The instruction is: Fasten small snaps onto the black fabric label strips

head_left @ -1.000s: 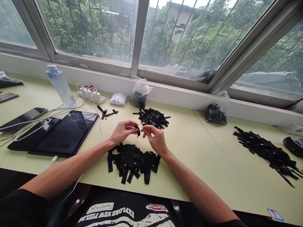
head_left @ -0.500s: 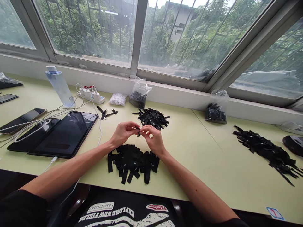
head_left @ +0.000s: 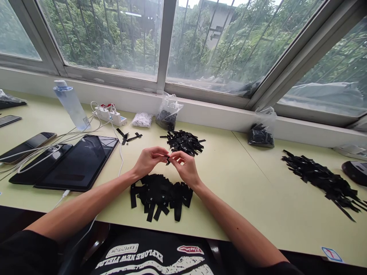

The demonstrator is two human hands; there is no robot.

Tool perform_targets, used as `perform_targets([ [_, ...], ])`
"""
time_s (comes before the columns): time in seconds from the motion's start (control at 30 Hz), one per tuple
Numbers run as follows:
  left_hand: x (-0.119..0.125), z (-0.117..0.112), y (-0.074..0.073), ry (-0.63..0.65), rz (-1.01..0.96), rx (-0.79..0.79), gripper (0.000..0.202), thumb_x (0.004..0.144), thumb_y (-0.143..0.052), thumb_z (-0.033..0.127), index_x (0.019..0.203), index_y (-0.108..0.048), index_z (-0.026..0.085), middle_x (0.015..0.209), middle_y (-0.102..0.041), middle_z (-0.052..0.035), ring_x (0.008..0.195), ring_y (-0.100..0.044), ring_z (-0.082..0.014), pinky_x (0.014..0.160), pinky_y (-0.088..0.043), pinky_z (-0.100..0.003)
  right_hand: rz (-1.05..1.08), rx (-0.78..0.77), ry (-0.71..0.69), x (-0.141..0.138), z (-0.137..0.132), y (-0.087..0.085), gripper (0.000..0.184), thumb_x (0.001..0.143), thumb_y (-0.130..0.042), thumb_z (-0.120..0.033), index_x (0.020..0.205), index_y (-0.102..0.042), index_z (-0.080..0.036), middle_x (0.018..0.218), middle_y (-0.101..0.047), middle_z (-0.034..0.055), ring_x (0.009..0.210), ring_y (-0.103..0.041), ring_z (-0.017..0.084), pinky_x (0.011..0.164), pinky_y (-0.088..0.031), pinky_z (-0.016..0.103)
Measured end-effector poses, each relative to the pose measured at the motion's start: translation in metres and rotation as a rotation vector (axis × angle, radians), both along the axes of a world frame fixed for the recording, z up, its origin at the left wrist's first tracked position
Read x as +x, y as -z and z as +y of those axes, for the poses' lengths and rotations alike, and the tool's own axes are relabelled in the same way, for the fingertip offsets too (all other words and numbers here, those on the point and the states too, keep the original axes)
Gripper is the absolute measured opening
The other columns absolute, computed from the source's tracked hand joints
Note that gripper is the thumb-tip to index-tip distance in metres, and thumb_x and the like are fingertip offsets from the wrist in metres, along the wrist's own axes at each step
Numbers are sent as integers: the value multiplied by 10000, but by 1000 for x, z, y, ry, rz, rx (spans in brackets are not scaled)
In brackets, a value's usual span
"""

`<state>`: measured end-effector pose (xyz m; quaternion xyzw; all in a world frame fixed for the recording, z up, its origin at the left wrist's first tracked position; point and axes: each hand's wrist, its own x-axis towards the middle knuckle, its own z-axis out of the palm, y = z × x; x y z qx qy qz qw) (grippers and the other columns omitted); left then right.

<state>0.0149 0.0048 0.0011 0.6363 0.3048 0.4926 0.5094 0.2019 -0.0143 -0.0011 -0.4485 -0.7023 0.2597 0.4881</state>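
Fingertip to fingertip, my left hand (head_left: 148, 161) and my right hand (head_left: 185, 168) pinch a small black fabric strip (head_left: 168, 162) between them. Most of the strip is hidden by the fingers. Just below the hands, close to my body, lies a spread pile of black strips (head_left: 160, 193), a few showing small white letters. Beyond my fingers sits another heap of black strips (head_left: 185, 142) with tiny pale marks.
A tablet (head_left: 78, 162), cables and a power strip (head_left: 110, 115) lie left, beside a water bottle (head_left: 71, 105). Plastic bags of black pieces (head_left: 166, 119) stand by the window ledge, near a white packet (head_left: 142, 120). More strips (head_left: 321, 183) lie right.
The fingers have shifted slightly around the black strip, with the right fingertips closer over it. The piles stay as they were.
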Motion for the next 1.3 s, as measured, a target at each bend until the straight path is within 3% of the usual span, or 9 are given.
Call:
perform_targets([
  [0.3, 1, -2, -1, 16, 13, 32, 281, 815, -748, 375, 982, -717, 152, 963, -748, -81, 850, -743, -234, 829, -631, -419, -17, 28, -15, 0, -1, -4, 176, 914, -651, -370, 938, -743, -222, 916, -739, 49, 704, -646, 164, 592, -492, 287],
  [0.5, 1, -6, -7, -30, -12, 86, 288, 857, -720, 344, 1083, -676, 172, 1019, -742, -81, 897, -747, -233, 859, -615, -400, -66, 286, 68, 5, -6, -7, 151, 955, -598, -280, 938, -747, -266, 957, -739, 47, 812, -673, 187, 650, -530, 317],
  [0.63, 0, -9, -12, -71, 60, 248, 221, 854, -719, 312, 1034, -710, 185, 1040, -742, -89, 958, -731, -233, 884, -606, -396, -272, 530, 81, 12, -12, -7, 211, 958, -577, -216, 930, -754, -327, 970, -761, 20, 822, -685, 182, 735, -549, 352],
  [0.83, -1, -19, -13, -145, 188, 518, 131, 898, -640, 239, 947, -761, 231, 995, -768, -69, 960, -722, -219, 914, -588, -395, -445, 708, 53, 11, -23, -8, 254, 960, -562, -184, 923, -751, -349, 980, -774, -4, 785, -712, 166, 685, -506, 336],
  [1.13, -4, -18, -11, -145, 173, 882, 326, 876, -597, 66, 1148, -699, 213, 1055, -763, -73, 968, -724, -187, 860, -605, -332, -365, 967, 82, 6, -25, -18, 221, 907, -640, -98, 985, -716, -290, 974, -773, -4, 780, -711, 136, 701, -502, 305],
  [1.3, -5, -15, -11, -167, 179, 929, 340, 848, -645, 58, 1153, -687, 200, 1043, -767, -77, 972, -727, -188, 872, -608, -331, -362, 998, 94, 8, -21, -22, 276, 894, -628, -50, 1022, -692, -287, 964, -772, -8, 769, -712, 127, 706, -501, 296],
])
